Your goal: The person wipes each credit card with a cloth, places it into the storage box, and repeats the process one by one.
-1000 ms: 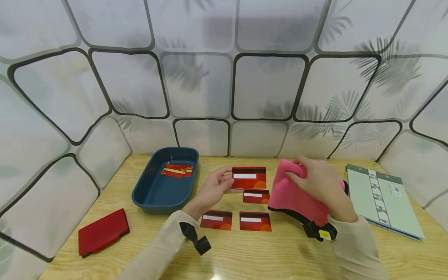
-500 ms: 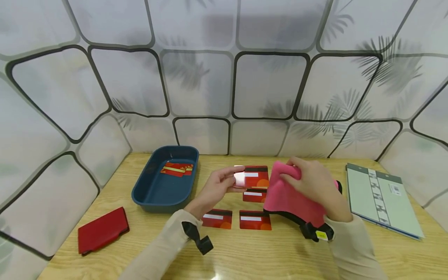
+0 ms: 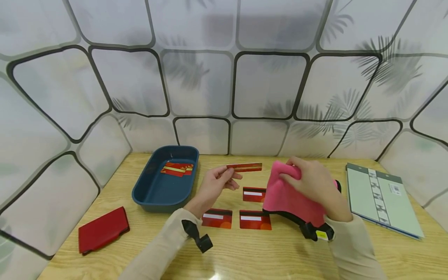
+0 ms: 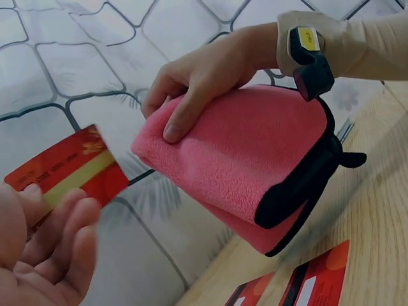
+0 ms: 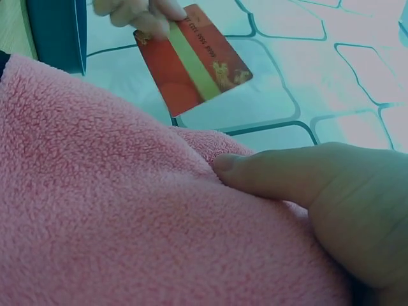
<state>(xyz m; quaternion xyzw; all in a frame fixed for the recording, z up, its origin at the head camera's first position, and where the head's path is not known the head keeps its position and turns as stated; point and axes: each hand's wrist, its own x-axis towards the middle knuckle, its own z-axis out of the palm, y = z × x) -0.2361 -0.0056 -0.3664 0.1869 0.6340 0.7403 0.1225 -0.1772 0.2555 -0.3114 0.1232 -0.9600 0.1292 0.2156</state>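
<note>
My left hand (image 3: 213, 186) pinches a red bank card (image 3: 245, 167) by its left end, between thumb and fingers. The card is tipped so its face with a gold band and raised digits shows; in the right wrist view that card (image 5: 194, 60) hangs beyond the cloth. My right hand (image 3: 313, 184) grips a folded pink towel (image 3: 294, 198) with black edging, thumb pressing into the plush in the left wrist view. The towel (image 4: 236, 153) is bunched at its top, apart from the card. Under the hands lie three more red cards, including one (image 3: 254, 220) at front right, stripe side up.
A dark blue tray (image 3: 157, 194) at the left holds a few red and gold cards (image 3: 176, 169). In front of it lies a red wallet (image 3: 103, 231). A pale green folder (image 3: 381, 198) is at the right. A patterned curtain (image 3: 269, 85) closes off the back.
The held card has turned from its stripe side to its gold-banded side and now appears nearly edge-on from above. The towel and right hand have shifted slightly left.
</note>
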